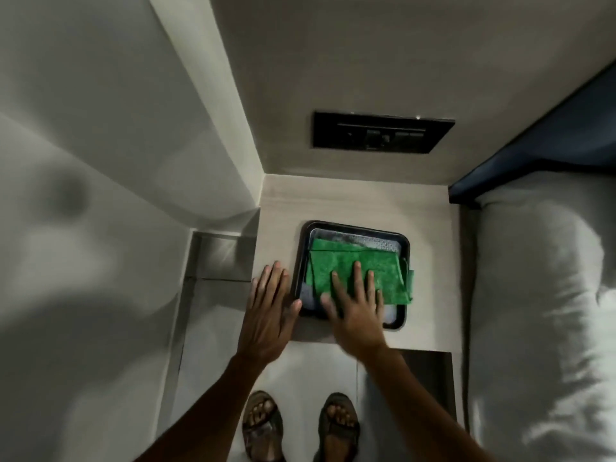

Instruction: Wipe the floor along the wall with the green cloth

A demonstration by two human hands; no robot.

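A folded green cloth [376,265] lies in a black square tray [353,227] on a small light wooden bedside table [430,258]. My right hand [356,305] is spread flat over the near part of the cloth, fingers apart, not gripping it. My left hand [271,308] is open and flat at the tray's left rim, its thumb touching the rim. The tiled floor [213,328] runs along the white wall [100,161] on the left, below the table.
A bed with a white pillow [540,295] and a dark blue headboard [550,141] stands on the right. A black switch panel [380,131] is on the far wall. My sandalled feet [300,425] stand on the floor in front of the table.
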